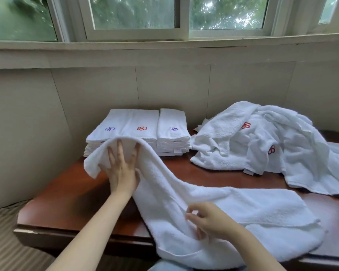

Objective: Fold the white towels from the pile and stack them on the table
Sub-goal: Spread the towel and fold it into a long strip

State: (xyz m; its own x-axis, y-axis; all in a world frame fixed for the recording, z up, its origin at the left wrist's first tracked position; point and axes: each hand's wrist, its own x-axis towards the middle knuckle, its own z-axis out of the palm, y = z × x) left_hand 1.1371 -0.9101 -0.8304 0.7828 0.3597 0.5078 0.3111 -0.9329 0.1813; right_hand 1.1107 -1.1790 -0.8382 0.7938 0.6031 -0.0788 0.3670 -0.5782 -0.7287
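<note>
Head view: the left hand (121, 169), fingers spread and straight, props one end of the towel (184, 192) up just in front of the folded stack (137, 132), likely to carry it over for a fold. The right hand (209, 220), nearer the person than the stack, seems to pinch the towel's edge, though cloth hides the fingertips. The unfolded pile (262, 137) lies right of the stack on the table (70, 192); no container shows.

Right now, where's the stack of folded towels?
In the head view, the folded stack sits at the back of the table, just beyond the left hand and left of the loose pile.
</note>
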